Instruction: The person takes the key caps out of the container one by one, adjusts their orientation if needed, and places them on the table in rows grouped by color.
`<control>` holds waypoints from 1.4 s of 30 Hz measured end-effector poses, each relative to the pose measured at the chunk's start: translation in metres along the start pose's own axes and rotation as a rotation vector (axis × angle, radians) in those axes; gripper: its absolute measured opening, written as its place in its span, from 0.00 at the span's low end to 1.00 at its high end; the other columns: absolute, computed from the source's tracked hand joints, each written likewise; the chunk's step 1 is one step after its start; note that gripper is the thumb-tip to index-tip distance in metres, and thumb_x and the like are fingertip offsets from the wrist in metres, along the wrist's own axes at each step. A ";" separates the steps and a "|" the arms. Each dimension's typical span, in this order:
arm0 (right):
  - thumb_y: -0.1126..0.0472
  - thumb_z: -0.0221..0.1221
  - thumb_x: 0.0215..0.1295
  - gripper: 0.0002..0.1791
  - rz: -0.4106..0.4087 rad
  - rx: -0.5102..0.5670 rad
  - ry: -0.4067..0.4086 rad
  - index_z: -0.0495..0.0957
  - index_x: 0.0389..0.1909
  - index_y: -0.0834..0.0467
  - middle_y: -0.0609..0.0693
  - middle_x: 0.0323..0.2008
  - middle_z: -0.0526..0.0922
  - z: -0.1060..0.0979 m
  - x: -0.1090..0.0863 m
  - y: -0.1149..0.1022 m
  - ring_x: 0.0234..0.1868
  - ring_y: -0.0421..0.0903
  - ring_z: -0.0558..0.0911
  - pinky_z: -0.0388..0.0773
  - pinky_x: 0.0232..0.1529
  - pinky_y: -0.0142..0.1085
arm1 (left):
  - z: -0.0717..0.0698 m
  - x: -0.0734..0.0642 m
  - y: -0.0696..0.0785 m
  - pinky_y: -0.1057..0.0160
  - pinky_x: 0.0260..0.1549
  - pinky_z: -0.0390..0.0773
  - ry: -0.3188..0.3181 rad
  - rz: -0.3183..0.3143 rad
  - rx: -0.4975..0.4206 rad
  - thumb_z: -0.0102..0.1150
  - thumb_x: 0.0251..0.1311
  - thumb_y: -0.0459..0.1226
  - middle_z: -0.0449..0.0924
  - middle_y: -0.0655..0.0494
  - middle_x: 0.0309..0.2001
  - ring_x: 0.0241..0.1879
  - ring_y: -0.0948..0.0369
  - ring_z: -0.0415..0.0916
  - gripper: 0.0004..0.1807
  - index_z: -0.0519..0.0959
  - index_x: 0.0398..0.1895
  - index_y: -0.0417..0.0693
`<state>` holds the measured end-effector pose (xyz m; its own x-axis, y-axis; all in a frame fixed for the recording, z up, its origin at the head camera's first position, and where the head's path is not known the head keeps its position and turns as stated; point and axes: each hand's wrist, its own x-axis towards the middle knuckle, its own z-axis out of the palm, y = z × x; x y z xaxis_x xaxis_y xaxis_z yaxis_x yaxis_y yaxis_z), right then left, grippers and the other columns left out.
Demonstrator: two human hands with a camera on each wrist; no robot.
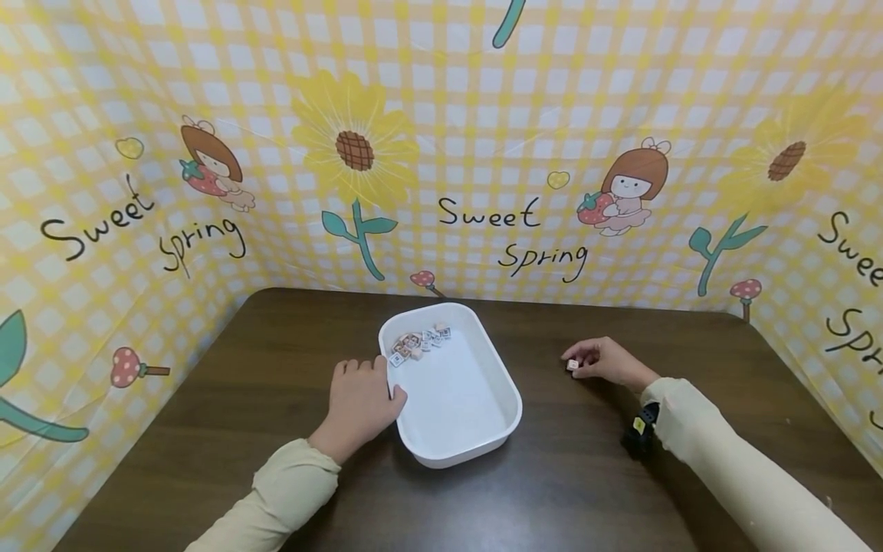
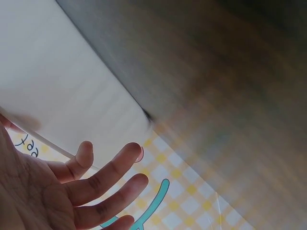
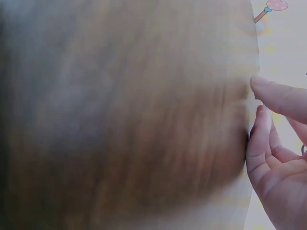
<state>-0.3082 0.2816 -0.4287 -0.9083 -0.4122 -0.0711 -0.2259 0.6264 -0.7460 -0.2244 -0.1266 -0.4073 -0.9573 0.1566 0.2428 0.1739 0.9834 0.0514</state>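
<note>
A white rectangular tub point(image 1: 476, 414) stands on the table, with several small square blocks point(image 1: 414, 343) gathered in its far left corner, some bearing dark printed marks. My left hand point(image 1: 362, 402) holds the tub's left rim, thumb over the inner side and fingers outside; in the left wrist view its fingers point(image 2: 110, 175) are spread loosely beside the tub wall point(image 2: 91, 96). To the right of the tub, my right hand point(image 1: 607, 362) pinches a small pale block point(image 1: 572, 366) between thumb and fingertips, low over the table. In the right wrist view the thumb point(image 3: 280, 98) and index fingertip nearly meet.
The dark brown wooden table point(image 1: 290, 337) reaches back to a yellow checked cloth point(image 1: 483, 138) hung round the back and sides, printed with flowers and figures. A black strapped device point(image 1: 641, 429) sits on my right wrist.
</note>
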 end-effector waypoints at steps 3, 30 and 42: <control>0.67 0.62 0.56 0.15 0.006 0.020 -0.004 0.80 0.46 0.65 0.58 0.34 0.82 -0.002 -0.001 -0.001 0.27 0.37 0.74 0.73 0.29 0.32 | 0.000 0.000 0.000 0.45 0.49 0.69 -0.007 -0.001 -0.002 0.53 0.53 0.50 0.81 0.40 0.35 0.40 0.44 0.75 0.25 0.75 0.41 0.35; 0.62 0.64 0.56 0.16 0.037 0.026 0.018 0.81 0.43 0.67 0.59 0.31 0.85 -0.014 -0.009 -0.014 0.23 0.39 0.76 0.76 0.27 0.36 | 0.001 -0.002 0.000 0.48 0.42 0.69 0.062 0.012 -0.016 0.55 0.50 0.48 0.79 0.42 0.28 0.34 0.45 0.74 0.21 0.75 0.35 0.36; 0.70 0.55 0.62 0.17 0.034 0.121 -0.084 0.74 0.49 0.75 0.64 0.34 0.83 -0.011 -0.016 -0.007 0.30 0.44 0.84 0.81 0.34 0.38 | -0.001 -0.002 -0.002 0.47 0.45 0.70 0.029 0.006 -0.008 0.54 0.52 0.48 0.80 0.41 0.30 0.37 0.44 0.75 0.22 0.75 0.38 0.36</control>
<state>-0.2956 0.2913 -0.4147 -0.8810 -0.4489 -0.1492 -0.1467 0.5591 -0.8160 -0.2225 -0.1287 -0.4068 -0.9491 0.1599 0.2713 0.1820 0.9816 0.0579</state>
